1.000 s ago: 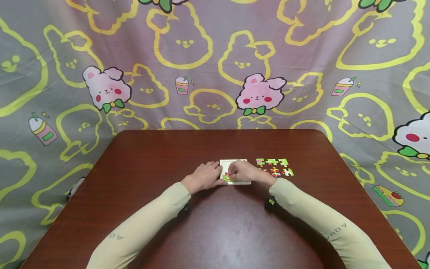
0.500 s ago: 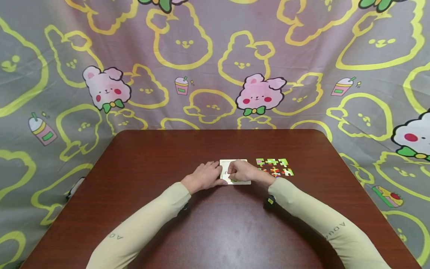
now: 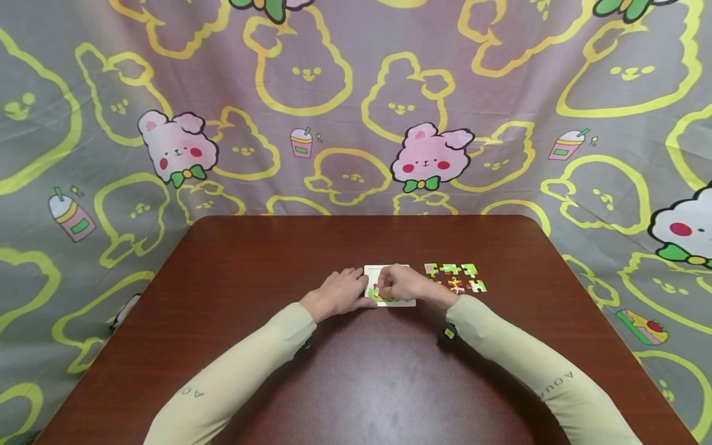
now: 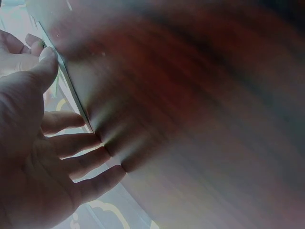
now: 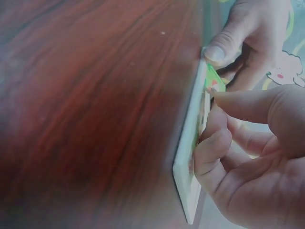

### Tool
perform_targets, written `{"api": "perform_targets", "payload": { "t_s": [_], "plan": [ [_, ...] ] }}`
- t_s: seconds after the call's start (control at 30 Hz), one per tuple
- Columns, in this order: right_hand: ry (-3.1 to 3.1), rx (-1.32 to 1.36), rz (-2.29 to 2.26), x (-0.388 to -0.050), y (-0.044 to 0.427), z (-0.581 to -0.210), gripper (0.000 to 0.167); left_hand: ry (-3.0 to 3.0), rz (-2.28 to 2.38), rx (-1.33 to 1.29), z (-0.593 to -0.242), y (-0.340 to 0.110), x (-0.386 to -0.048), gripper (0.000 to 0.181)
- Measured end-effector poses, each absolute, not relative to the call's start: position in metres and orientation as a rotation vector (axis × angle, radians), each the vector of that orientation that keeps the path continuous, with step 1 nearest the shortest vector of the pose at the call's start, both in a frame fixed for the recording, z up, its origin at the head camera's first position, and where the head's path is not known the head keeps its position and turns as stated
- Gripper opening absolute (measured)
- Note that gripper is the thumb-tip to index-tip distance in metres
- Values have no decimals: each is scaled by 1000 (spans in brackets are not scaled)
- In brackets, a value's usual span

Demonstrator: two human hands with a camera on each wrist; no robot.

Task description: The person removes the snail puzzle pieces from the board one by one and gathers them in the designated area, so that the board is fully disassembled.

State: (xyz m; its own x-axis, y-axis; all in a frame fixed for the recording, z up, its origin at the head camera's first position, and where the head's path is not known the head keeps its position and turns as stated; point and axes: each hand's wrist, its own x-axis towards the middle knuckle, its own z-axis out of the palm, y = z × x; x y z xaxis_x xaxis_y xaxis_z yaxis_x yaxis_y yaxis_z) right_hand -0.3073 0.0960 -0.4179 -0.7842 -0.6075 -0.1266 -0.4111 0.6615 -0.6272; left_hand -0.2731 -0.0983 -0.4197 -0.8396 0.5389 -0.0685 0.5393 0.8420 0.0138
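Note:
A small white puzzle board (image 3: pixel 411 303) lies flat on the table, seen edge-on in the right wrist view as a pale frame (image 5: pixel 183 167). My right hand (image 3: pixel 402 282) is over it, thumb and forefinger pinching a green puzzle piece (image 5: pixel 215 78) that sits tilted at the board's left end. Part of this colourful piece (image 3: pixel 374 295) shows beside the fingers in the head view; the rest is hidden. My left hand (image 3: pixel 340 292) rests at the board's left side with its fingers extended, fingertips on the table and thumb (image 4: pixel 47 62) at the near corner.
Right of the board lie several loose puzzle pieces (image 3: pixel 452 269) in two rows, some partly behind my right wrist. The brown table (image 3: pixel 267 259) ends at a patterned curtain (image 3: pixel 345 123) along the back and sides.
Half a second ago the board's lower left showed bare white; now green and red artwork is visible there again, as one second ago. The left hand has stayed in place.

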Motion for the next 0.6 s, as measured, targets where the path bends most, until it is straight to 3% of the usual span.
{"api": "perform_targets", "payload": {
  "t_s": [0.6],
  "plan": [
    [2468, -763, -1058, -304, 128, -400, 9, 2946, 15, 862, -419, -98, -273, 61]
  ]
}}
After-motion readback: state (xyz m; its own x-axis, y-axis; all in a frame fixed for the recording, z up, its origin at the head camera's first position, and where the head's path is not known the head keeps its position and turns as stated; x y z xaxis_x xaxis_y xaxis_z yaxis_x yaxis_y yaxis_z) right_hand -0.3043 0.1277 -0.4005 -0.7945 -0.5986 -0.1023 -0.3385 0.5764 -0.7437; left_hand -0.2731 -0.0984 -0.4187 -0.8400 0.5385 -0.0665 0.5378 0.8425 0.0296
